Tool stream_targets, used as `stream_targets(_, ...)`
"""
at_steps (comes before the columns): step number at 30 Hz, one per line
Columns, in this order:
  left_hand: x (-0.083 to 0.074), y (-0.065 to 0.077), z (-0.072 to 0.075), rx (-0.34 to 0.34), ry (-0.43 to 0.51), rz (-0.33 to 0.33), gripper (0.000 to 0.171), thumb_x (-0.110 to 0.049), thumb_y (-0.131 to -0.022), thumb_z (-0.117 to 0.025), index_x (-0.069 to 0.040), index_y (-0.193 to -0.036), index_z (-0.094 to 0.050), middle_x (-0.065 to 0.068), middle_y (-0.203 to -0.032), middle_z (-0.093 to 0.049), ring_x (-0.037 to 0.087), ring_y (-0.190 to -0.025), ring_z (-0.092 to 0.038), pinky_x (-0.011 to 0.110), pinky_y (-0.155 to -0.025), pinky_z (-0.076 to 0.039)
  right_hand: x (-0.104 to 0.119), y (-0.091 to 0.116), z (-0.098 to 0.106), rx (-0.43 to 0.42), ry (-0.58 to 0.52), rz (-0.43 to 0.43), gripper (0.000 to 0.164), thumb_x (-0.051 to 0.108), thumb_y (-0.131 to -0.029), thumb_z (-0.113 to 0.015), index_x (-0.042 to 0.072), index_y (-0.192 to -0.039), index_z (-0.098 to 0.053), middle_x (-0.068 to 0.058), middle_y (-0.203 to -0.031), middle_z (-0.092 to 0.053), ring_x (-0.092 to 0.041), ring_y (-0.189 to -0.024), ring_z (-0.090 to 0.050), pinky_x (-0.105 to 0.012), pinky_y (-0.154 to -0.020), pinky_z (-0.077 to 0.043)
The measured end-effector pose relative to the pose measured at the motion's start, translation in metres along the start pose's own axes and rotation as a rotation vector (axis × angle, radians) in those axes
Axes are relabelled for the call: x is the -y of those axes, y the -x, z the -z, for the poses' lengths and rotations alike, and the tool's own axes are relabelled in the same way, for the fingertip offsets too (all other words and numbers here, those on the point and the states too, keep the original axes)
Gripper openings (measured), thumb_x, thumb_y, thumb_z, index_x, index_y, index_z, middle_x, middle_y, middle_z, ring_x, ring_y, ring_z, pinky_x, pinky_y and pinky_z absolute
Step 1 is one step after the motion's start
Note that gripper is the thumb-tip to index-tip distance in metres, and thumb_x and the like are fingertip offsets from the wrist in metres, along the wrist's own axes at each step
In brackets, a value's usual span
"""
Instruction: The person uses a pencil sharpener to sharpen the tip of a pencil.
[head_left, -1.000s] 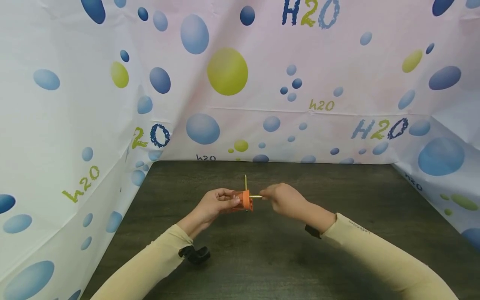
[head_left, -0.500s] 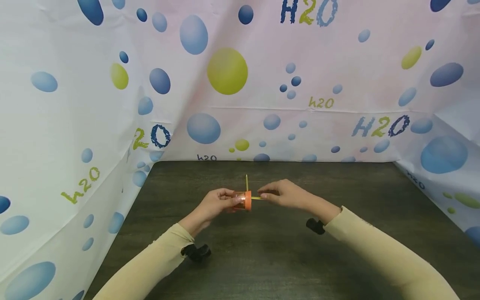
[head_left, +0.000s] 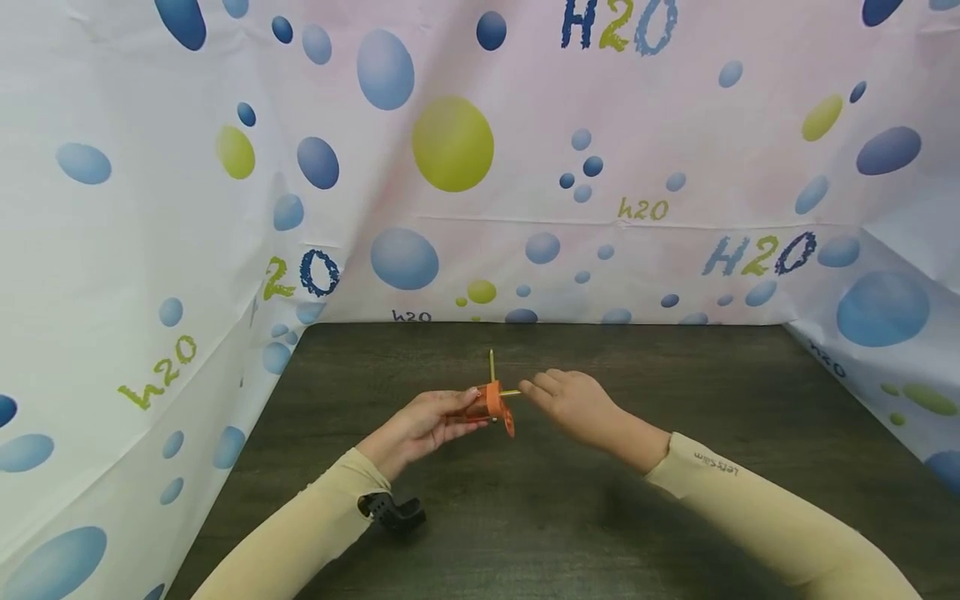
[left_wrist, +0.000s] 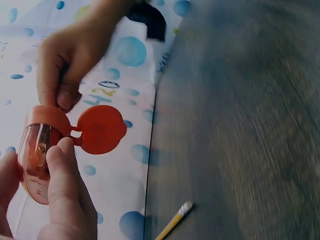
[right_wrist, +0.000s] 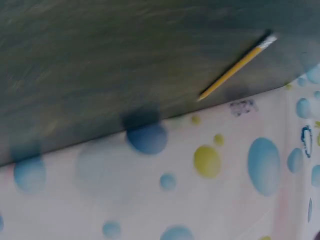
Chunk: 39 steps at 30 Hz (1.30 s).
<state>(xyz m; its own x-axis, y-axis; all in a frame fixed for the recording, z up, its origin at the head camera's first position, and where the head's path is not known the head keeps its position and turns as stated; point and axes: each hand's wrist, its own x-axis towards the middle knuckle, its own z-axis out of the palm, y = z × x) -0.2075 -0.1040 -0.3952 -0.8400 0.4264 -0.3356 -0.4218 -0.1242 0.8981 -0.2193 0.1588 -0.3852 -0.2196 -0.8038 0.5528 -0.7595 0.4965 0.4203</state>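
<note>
In the head view my left hand (head_left: 427, 421) grips a small orange pencil sharpener (head_left: 487, 402) with a see-through shavings container. Its round orange flap (left_wrist: 101, 129) stands open at the side in the left wrist view. A yellow pencil (head_left: 511, 392) sticks out of the sharpener's right end. My right hand (head_left: 573, 406) pinches the pencil's outer end, fingers curled and mostly hiding it. A second yellow pencil (right_wrist: 235, 69) lies on the table beyond the sharpener. No part of the right hand shows in the right wrist view.
The dark wood-look table (head_left: 540, 517) spreads under both hands. A white sheet with blue and green dots (head_left: 675, 125) rises along its back and sides. A black strap (head_left: 392, 510) hangs at the left wrist.
The right hand loosens its fingers, then curls them on the pencil again, with the wrist turned. The left fingers shift on the sharpener, and its orange flap now hangs lower.
</note>
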Motion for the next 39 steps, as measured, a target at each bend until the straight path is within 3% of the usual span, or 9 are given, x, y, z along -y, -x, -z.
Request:
stream_targets(6, 0.003, 0.0, 0.0, -0.078, -0.208, -0.112, 0.037, -0.014, -0.102, -0.063, 0.01, -0.13, -0.057, 0.011, -0.115, -0.071, 0.007, -0.09, -0.072, 0.033, -0.096, -0.062, 0.006, -0.01, 0.012, 0.286, -0.284, -0.255, 0.028, -0.007, -0.084, -0.074, 0.003, -0.111, -0.077, -0.007, -0.09, -0.075, -0.011, -0.064, -0.063, -0.017, -0.05, -0.042)
stream_targets(10, 0.005, 0.003, 0.0, -0.131, -0.377, -0.219, 0.037, -0.01, -0.095, -0.073, 0.006, -0.127, -0.063, 0.016, -0.117, -0.072, 0.009, -0.093, -0.071, 0.04, -0.095, -0.062, -0.005, -0.017, 0.014, 0.482, -0.781, -0.476, 0.021, 0.002, -0.099, -0.061, -0.006, -0.112, -0.076, -0.011, -0.083, -0.076, -0.009, -0.059, -0.06, -0.018, -0.053, -0.045)
stream_targets(13, 0.005, 0.004, 0.0, -0.127, -0.458, -0.284, 0.039, -0.008, -0.092, -0.075, 0.004, -0.127, -0.064, 0.019, -0.119, -0.071, 0.014, -0.099, -0.072, 0.043, -0.093, -0.063, -0.019, -0.019, 0.014, 0.658, -1.179, -0.681, 0.027, 0.007, -0.105, -0.054, -0.009, -0.111, -0.075, -0.004, -0.065, -0.063, -0.005, -0.049, -0.037, -0.021, -0.048, -0.034)
stream_targets(16, 0.004, 0.004, -0.001, -0.113, -0.484, -0.297, 0.039, -0.01, -0.092, -0.075, 0.005, -0.127, -0.063, 0.022, -0.121, -0.069, 0.015, -0.1, -0.072, 0.045, -0.093, -0.063, -0.028, -0.02, 0.013, 0.767, -1.368, -0.794, 0.031, 0.011, -0.107, -0.051, -0.01, -0.105, -0.073, 0.004, -0.064, -0.056, -0.006, -0.047, -0.027, -0.023, -0.048, -0.027)
stream_targets(19, 0.002, 0.002, 0.0, -0.123, -0.437, -0.246, 0.041, -0.015, -0.095, -0.073, 0.006, -0.129, -0.062, 0.022, -0.122, -0.069, 0.012, -0.096, -0.071, 0.044, -0.095, -0.062, -0.028, -0.02, 0.012, 0.72, -1.245, -0.688, 0.031, 0.014, -0.107, -0.052, -0.009, -0.113, -0.072, 0.0, -0.072, -0.066, -0.003, -0.051, -0.04, -0.022, -0.05, -0.035)
stream_targets(26, -0.003, 0.001, 0.003, -0.067, -0.105, -0.077, 0.042, -0.021, -0.107, -0.056, 0.008, -0.137, -0.055, -0.002, -0.098, -0.075, 0.006, -0.086, -0.074, 0.019, -0.083, -0.063, -0.011, -0.013, 0.01, 0.191, -0.191, -0.096, 0.039, 0.013, -0.086, -0.082, 0.004, -0.122, -0.071, -0.004, -0.091, -0.072, -0.011, -0.071, -0.064, -0.025, -0.063, -0.056)
stream_targets(29, -0.004, 0.002, 0.003, -0.022, 0.007, -0.021, 0.038, -0.024, -0.109, -0.052, 0.004, -0.134, -0.059, -0.006, -0.089, -0.076, 0.006, -0.083, -0.075, 0.016, -0.078, -0.062, -0.008, -0.008, 0.004, 0.005, 0.059, 0.066, 0.049, 0.005, -0.07, -0.091, 0.005, -0.115, -0.071, -0.002, -0.087, -0.068, -0.013, -0.074, -0.066, -0.024, -0.062, -0.057)
stream_targets(34, -0.004, 0.005, 0.001, -0.004, -0.016, -0.012, 0.035, -0.021, -0.108, -0.052, 0.004, -0.132, -0.061, -0.005, -0.09, -0.075, 0.006, -0.082, -0.074, 0.015, -0.077, -0.061, -0.005, -0.004, 0.003, -0.038, 0.091, 0.093, 0.049, 0.0, -0.063, -0.093, 0.005, -0.107, -0.073, -0.002, -0.083, -0.066, -0.011, -0.068, -0.063, -0.021, -0.052, -0.052)
stream_targets(39, -0.002, 0.004, 0.001, -0.052, -0.159, -0.092, 0.035, -0.013, -0.103, -0.061, 0.009, -0.13, -0.058, 0.0, -0.099, -0.074, 0.005, -0.083, -0.073, 0.022, -0.084, -0.064, 0.0, -0.01, 0.011, 0.168, -0.097, -0.083, 0.035, -0.003, -0.076, -0.083, 0.006, -0.11, -0.076, -0.002, -0.085, -0.073, -0.008, -0.058, -0.059, -0.018, -0.045, -0.036)
